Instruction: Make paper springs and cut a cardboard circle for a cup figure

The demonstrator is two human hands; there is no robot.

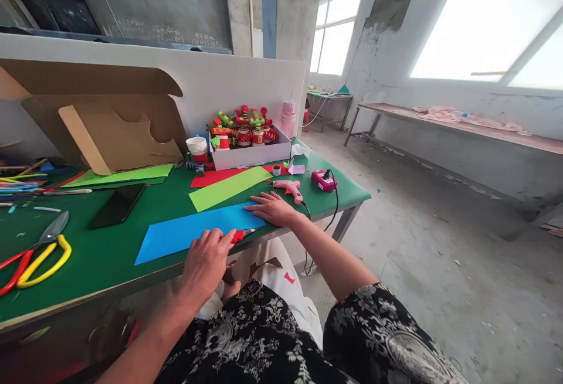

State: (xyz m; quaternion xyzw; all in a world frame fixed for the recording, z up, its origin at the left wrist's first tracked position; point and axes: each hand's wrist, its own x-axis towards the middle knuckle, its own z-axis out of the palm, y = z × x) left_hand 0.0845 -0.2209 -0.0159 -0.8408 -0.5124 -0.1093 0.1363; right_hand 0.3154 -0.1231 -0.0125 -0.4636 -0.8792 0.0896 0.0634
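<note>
A blue paper strip [176, 234] lies along the front edge of the green table [334, 199]. My right hand [275, 209] rests on the strip's right end with its fingers spread. Over the strip's front edge, my left hand [209, 255] is closed around a red-handled tool [238, 235], whose pale tip points right toward my right hand. Just behind the blue strip lie a light green strip [229, 188] and, partly under it, a red strip [202, 179]. A pink glue gun [290, 189] sits behind my right hand.
Scissors [51, 243] and a black phone [116, 205] lie at the left. Behind are an open cardboard box [127, 132], stacked paper cups [197, 148] and a white box [250, 155] of red and green crafts. A pink power block [324, 180] with a cable sits at the right.
</note>
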